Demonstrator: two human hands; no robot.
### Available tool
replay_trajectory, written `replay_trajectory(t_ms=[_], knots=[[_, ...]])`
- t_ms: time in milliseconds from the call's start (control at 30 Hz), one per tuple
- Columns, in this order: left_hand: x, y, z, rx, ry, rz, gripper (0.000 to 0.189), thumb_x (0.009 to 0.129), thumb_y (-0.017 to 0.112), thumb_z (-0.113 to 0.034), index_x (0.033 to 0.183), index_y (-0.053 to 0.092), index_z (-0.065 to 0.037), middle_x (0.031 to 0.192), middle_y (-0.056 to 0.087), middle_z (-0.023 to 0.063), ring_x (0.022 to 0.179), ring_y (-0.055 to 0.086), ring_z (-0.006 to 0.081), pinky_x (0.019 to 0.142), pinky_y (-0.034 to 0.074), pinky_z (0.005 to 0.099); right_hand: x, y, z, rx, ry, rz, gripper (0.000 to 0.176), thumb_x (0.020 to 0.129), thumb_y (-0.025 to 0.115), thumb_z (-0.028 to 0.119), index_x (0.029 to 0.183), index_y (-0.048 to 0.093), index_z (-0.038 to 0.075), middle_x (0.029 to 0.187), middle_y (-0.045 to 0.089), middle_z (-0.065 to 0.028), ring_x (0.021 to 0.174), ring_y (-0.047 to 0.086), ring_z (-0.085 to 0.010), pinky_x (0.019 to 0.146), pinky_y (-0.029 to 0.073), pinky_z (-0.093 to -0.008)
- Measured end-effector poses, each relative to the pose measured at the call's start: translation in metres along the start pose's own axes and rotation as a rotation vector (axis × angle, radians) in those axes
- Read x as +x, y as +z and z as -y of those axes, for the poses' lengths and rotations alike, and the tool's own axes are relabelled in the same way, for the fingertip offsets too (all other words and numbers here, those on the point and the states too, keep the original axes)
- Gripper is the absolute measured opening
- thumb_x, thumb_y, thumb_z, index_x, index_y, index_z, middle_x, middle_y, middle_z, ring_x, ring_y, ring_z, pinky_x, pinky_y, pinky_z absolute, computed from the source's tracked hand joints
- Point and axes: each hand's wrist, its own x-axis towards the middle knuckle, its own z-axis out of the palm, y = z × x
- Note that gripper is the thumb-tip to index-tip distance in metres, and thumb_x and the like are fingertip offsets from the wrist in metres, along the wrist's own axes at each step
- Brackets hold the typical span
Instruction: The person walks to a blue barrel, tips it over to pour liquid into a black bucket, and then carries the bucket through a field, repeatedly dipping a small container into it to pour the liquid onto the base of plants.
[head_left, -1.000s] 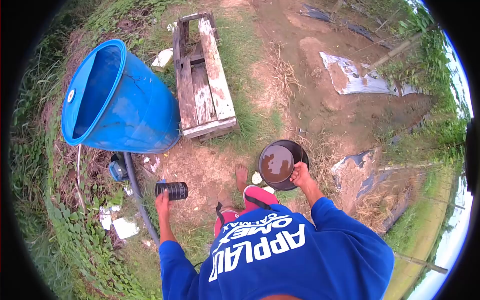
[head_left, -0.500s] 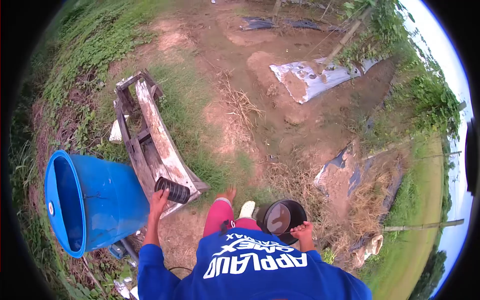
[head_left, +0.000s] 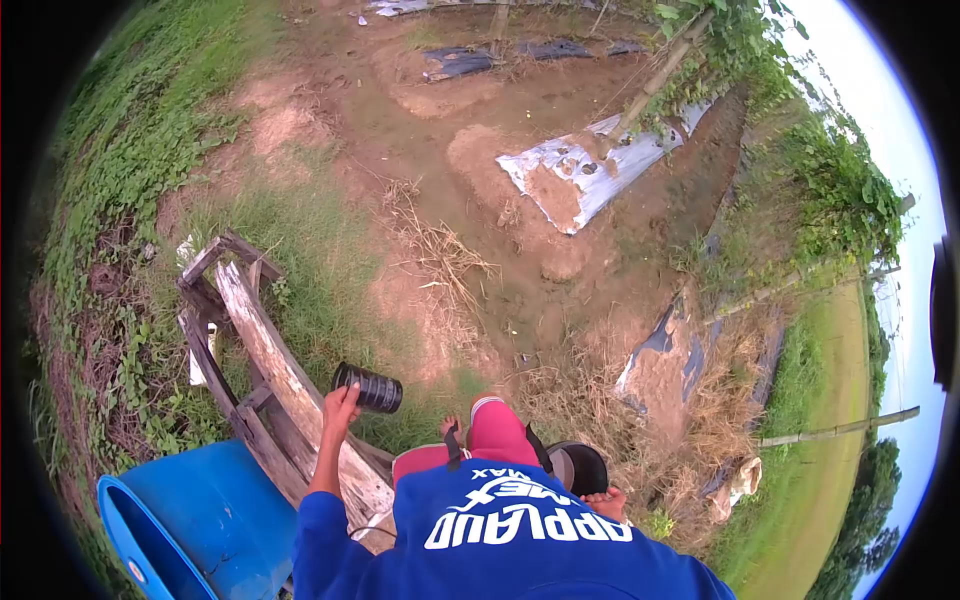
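My left hand point(head_left: 341, 408) is closed around a black ribbed container point(head_left: 376, 389), shaped like a can or cup, held out sideways over the grass beside the wooden bench. My right hand point(head_left: 607, 503) is closed at the side of a black bucket point(head_left: 594, 462), at its handle, low beside my right leg. My blue shirt and leg hide much of the bucket. Whether the container holds anything cannot be seen.
A weathered wooden bench point(head_left: 262, 318) stands on the left, with a blue barrel point(head_left: 235, 508) lying by its near end. Ahead runs a dirt path with dry stalks point(head_left: 445, 250). Plastic-covered soil beds point(head_left: 608, 170) and a post point(head_left: 668, 68) with vines lie to the right.
I have stepped forward, so the barrel and bench slide toward the lower left of view. The bucket now shows less behind my body. Both hands keep their hold.
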Motion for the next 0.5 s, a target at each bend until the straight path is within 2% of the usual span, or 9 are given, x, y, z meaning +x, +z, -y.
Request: replay_trajectory(t_ms=[100,200,233,300,333,367,433,467,500], knots=[[0.046,-0.003,-0.042,0.049,0.075,-0.026,0.047,0.092,0.059,-0.044,0.065,0.053,-0.006,0.055,0.051,0.0009,0.048,0.050,0.0085,0.044,0.038,0.0250,0.004,0.049,-0.019,-0.016,0.059,0.116,0.038,0.079,0.053,0.036,0.064,0.026,0.015,0.059,0.029,-0.0007,0.062,0.036,-0.0213,0.072,0.043,-0.0425],[0.096,-0.018,-0.067,0.058,0.109,-0.027,0.047,0.092,0.059,-0.044,0.064,0.052,-0.006,0.054,0.050,0.0006,0.048,0.051,0.0088,0.044,0.038,0.0252,0.000,0.120,-0.046,-0.013,0.092,0.118,0.035,0.079,0.054,0.034,0.066,0.027,0.015,0.062,0.031,-0.0009,0.063,0.036,-0.0213,0.069,0.043,-0.0403],[0.112,-0.024,-0.072,0.056,0.134,-0.029,0.047,0.092,0.059,-0.044,0.063,0.052,-0.007,0.053,0.050,0.0006,0.048,0.051,0.0088,0.044,0.039,0.0252,-0.012,0.150,-0.053,-0.055,0.105,0.129,0.027,0.080,0.057,0.027,0.076,0.034,0.013,0.068,0.036,-0.0019,0.064,0.039,-0.0198,0.066,0.045,-0.0406],[0.149,-0.039,-0.077,0.025,0.113,-0.068,0.047,0.091,0.060,-0.043,0.063,0.049,-0.007,0.053,0.049,0.0002,0.047,0.049,0.0080,0.044,0.037,0.0255,-0.020,0.205,-0.085,-0.206,-0.110,0.093,0.027,0.081,0.061,0.019,0.092,0.037,0.011,0.073,0.040,-0.0031,0.065,0.044,-0.0192,0.065,0.046,-0.0416],[0.163,-0.052,-0.077,0.006,0.092,-0.098,0.047,0.091,0.061,-0.041,0.062,0.047,-0.008,0.053,0.047,-0.0002,0.046,0.046,0.0073,0.043,0.035,0.0258,0.021,0.203,-0.083,-0.458,-0.156,0.292,0.034,0.083,0.062,0.016,0.102,0.035,0.010,0.074,0.043,-0.0030,0.066,0.047,-0.0195,0.066,0.047,-0.0413],[0.170,-0.066,-0.092,0.030,0.046,-0.100,0.046,0.090,0.062,-0.041,0.062,0.046,-0.008,0.053,0.047,-0.0003,0.046,0.046,0.0069,0.043,0.034,0.0259,0.018,0.230,-0.095,-0.496,-0.134,0.279,0.034,0.083,0.062,0.016,0.102,0.035,0.010,0.074,0.043,-0.0030,0.066,0.047,-0.0195,0.066,0.047,-0.0413],[0.187,-0.096,-0.115,0.068,0.079,-0.124,0.048,0.090,0.062,-0.042,0.062,0.045,-0.008,0.055,0.047,0.0001,0.049,0.047,0.0066,0.045,0.034,0.0247,0.007,0.303,-0.132,-0.540,-0.266,0.192,0.027,0.080,0.062,0.023,0.088,0.039,0.010,0.070,0.043,-0.0042,0.063,0.046,-0.0223,0.065,0.046,-0.0432],[0.200,-0.110,-0.107,0.064,0.053,-0.167,0.047,0.091,0.062,-0.042,0.062,0.044,-0.008,0.055,0.046,-0.0006,0.049,0.047,0.0065,0.045,0.035,0.0246,0.017,0.329,-0.143,-0.574,-0.249,0.193,0.027,0.080,0.062,0.023,0.088,0.039,0.010,0.070,0.043,-0.0042,0.063,0.046,-0.0223,0.065,0.046,-0.0432],[0.218,-0.125,-0.104,0.056,0.042,-0.208,0.047,0.091,0.061,-0.042,0.063,0.044,-0.009,0.055,0.045,-0.0013,0.050,0.047,0.0064,0.046,0.035,0.0244,0.045,0.360,-0.152,-0.443,-0.017,0.178,0.027,0.077,0.061,0.027,0.079,0.038,0.012,0.067,0.042,-0.0043,0.062,0.045,-0.0234,0.065,0.045,-0.0432]])
